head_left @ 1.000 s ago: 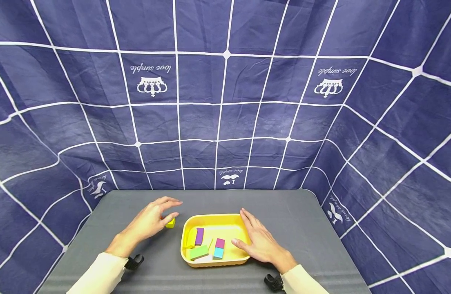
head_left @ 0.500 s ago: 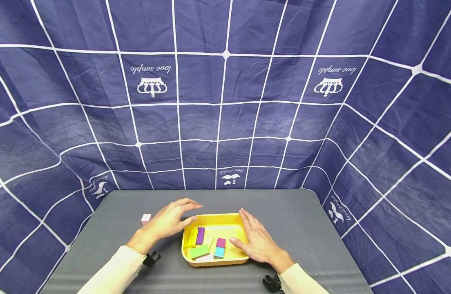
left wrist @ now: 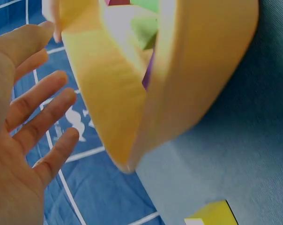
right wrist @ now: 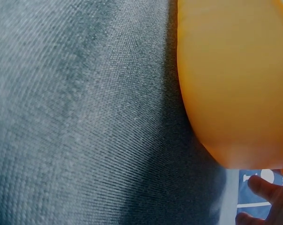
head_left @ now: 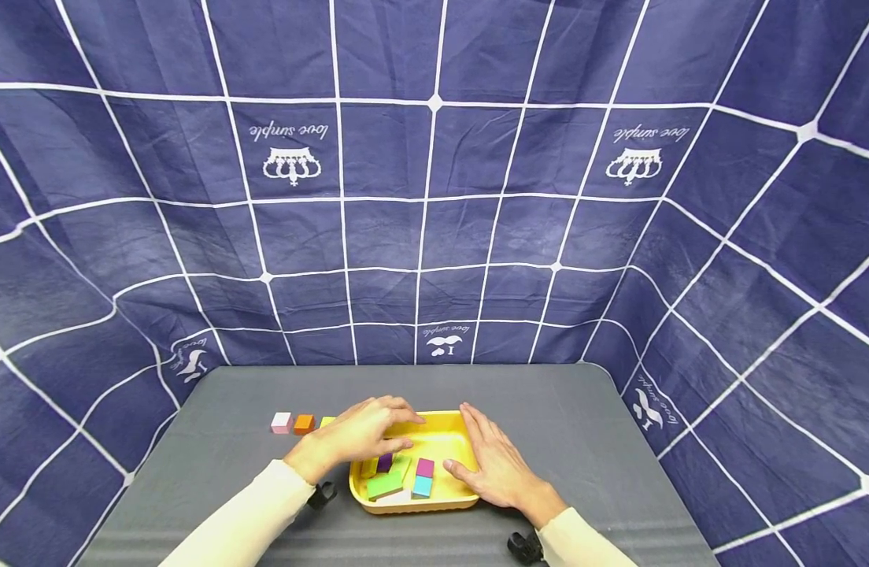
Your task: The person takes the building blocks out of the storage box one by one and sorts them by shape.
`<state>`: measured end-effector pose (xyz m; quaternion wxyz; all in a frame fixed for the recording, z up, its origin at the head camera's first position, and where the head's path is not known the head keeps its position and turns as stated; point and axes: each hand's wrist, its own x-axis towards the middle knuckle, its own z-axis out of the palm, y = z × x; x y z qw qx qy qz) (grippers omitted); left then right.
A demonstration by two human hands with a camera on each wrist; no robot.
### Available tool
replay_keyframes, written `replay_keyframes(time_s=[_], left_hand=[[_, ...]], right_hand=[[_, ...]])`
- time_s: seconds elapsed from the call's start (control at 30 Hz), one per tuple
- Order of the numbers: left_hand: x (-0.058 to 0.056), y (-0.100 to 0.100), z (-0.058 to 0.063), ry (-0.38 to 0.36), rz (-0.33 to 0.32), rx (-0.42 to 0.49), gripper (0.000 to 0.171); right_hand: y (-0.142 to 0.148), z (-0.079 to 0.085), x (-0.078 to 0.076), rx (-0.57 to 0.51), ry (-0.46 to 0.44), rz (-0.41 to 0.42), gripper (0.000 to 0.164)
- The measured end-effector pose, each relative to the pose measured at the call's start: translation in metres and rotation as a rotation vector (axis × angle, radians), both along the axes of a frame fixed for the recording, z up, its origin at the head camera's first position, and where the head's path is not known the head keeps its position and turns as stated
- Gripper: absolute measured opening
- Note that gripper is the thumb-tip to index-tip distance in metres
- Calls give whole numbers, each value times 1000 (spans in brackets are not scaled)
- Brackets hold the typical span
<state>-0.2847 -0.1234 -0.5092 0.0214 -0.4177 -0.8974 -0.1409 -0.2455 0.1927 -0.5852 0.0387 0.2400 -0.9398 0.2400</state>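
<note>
A yellow plastic tray (head_left: 441,504) holds several colored wooden blocks, among them a green block (head_left: 385,485), a magenta block (head_left: 424,468), a blue block (head_left: 422,488) and a purple block (head_left: 384,463) partly hidden by my left hand. My left hand (head_left: 367,431) hovers over the tray's left half. Its fingers are spread in the left wrist view, with nothing between them. My right hand (head_left: 501,465) rests along the tray's right rim, fingers straight and thumb over the inside. In the right wrist view, fingertips show past the tray's far corner.
Left of the tray, a pink block (head_left: 282,424), an orange block (head_left: 304,424) and a yellow block (head_left: 327,421) stand in a row on the grey table (head_left: 548,402). A blue curtain (head_left: 385,236) with white lines rises behind and at both sides.
My left hand has moved right, from beside the yellow block to over the tray, uncovering the pink and orange blocks. My right hand has stayed at the tray's right rim.
</note>
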Motion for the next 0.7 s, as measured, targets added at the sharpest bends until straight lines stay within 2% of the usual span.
replay_keyframes(time_s=[0.13, 0.37, 0.57, 0.7], left_hand=[[0, 11, 0, -31, -36, -53, 39], [0, 26, -7, -150, -101, -96, 36], [-3, 35, -13, -178, -224, -111, 30], [-5, 38, -16, -202, -243, -116, 24]], right_hand=[[0, 2, 0, 7, 4, -2, 105], [0, 1, -1, 6, 16, -3, 105], [0, 0, 1, 16, -5, -7, 106], [-1, 0, 1, 11, -1, -7, 105]])
